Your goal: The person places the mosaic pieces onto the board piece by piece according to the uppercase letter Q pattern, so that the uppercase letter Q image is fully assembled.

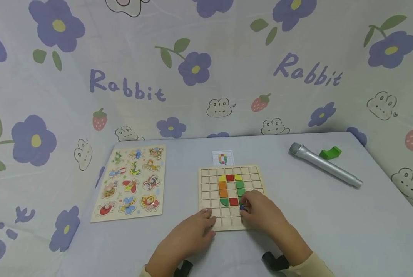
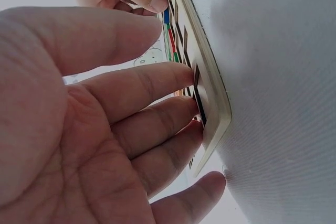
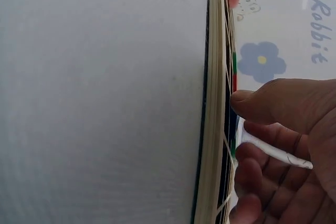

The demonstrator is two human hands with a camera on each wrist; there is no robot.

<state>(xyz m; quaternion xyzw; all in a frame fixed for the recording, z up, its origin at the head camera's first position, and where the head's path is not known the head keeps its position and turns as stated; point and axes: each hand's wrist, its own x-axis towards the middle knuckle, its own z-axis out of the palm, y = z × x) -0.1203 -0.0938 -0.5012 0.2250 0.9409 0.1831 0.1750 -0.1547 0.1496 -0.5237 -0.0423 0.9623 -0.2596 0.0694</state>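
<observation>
A square wooden grid board (image 1: 208, 173) lies in the middle of the table, with red, yellow, orange and green pieces set in a ring in its cells. My right hand (image 1: 263, 211) is over the board's right side, its thumb and fingertips pinching a small blue piece (image 1: 242, 208) at the ring's lower right. The fingers partly hide that piece and the green one beside it. At the near left corner, my left hand (image 1: 190, 234) rests its fingertips on the board. In the left wrist view the left fingers (image 2: 157, 111) are extended and hold nothing.
A small pattern card (image 1: 223, 158) lies just behind the board. To the left is a wooden insect puzzle (image 1: 131, 182). A silver microphone (image 1: 325, 165) and a green plastic piece (image 1: 330, 153) lie at the right. A floral cloth (image 1: 234, 84) hangs behind.
</observation>
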